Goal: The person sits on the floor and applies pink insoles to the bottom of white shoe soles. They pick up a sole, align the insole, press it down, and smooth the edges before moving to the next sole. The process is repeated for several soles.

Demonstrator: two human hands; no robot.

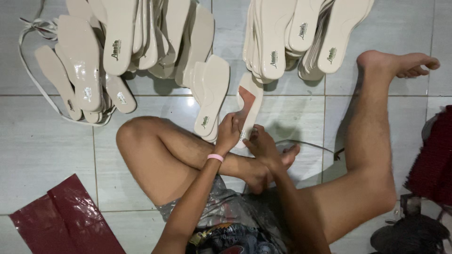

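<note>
Sitting on the tiled floor, a person's left hand and right hand grip one cream insole with a reddish-brown patch — stacks of cream insoles beyond.

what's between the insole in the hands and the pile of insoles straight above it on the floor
Nothing: in the head view a short stretch of bare grey tile separates the held insole from the right pile of insoles. Both hands, left and right, grip its near end.

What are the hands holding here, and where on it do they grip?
Both hands hold one cream shoe insole by its near end: the left hand on its left edge, the right hand just beneath that end.
</note>
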